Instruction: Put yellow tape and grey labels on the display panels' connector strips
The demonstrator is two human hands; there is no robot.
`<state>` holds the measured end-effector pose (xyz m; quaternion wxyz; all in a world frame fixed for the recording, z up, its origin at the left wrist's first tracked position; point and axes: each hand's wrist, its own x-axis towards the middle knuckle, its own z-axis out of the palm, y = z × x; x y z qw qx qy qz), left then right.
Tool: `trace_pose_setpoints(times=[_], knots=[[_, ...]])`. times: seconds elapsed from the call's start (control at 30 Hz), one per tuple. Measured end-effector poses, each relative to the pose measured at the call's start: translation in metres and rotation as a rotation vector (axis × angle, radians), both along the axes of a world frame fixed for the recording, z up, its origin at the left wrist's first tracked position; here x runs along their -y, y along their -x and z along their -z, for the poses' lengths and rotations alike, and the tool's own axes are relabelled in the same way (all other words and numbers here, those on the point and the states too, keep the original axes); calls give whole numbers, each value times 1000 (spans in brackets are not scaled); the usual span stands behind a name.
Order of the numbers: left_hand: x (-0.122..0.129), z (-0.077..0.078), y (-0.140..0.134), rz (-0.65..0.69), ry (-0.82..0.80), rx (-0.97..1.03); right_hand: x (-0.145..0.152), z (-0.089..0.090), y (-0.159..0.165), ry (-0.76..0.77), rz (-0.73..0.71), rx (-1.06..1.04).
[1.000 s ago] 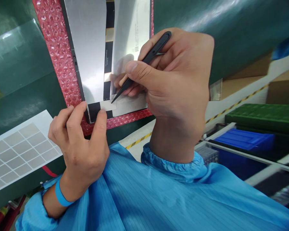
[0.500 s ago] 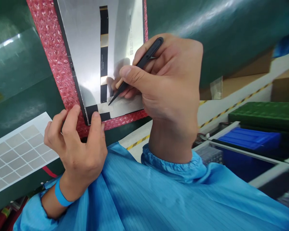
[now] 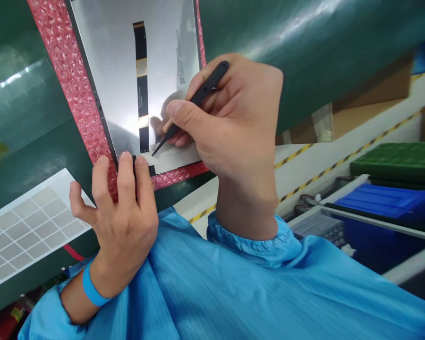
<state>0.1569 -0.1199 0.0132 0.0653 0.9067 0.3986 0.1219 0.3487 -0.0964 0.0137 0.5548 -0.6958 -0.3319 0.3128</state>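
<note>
Black tweezers (image 3: 198, 97) are gripped in my right hand (image 3: 235, 118), their tip down on a pale patch (image 3: 150, 158) near the bottom edge of a silvery display panel (image 3: 116, 61). A black flex strip (image 3: 142, 92) with lighter bands runs up the panel's middle. My left hand (image 3: 123, 217) is open, fingers spread, with its fingertips at the panel's lower left corner, covering most of the black tape there. Pink bubble wrap (image 3: 62, 61) lies under the panel. Whether the tweezers pinch anything cannot be made out.
A white sheet of grey square stickers (image 3: 38, 222) lies left on the green mat (image 3: 248, 28). Clear film (image 3: 17, 94) rests above it. To the right are a cardboard box (image 3: 371, 94), a green block (image 3: 393, 163), a blue bin (image 3: 393, 198) and yellow-black floor tape (image 3: 343, 158).
In the view, the panel and right hand have shifted left. My left hand's fingers have spread and moved further over the panel's lower left corner. The tweezers stay held, tip near the pale patch.
</note>
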Motion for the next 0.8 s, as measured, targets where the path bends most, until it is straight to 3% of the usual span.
trace_pose_setpoints(times=[0.17,0.3,0.47,0.8], knots=[[-3,0,-2,29,95,-8,3,3,-9,-41,175,-20],[-5,-4,-4,6,179,-37,6,9,-11,-70,176,-150],[-5,-9,-6,7,230,-68,8,16,-4,-133,218,-166],[2,-14,8,-129,167,-97,7,25,-2,-245,297,-117]])
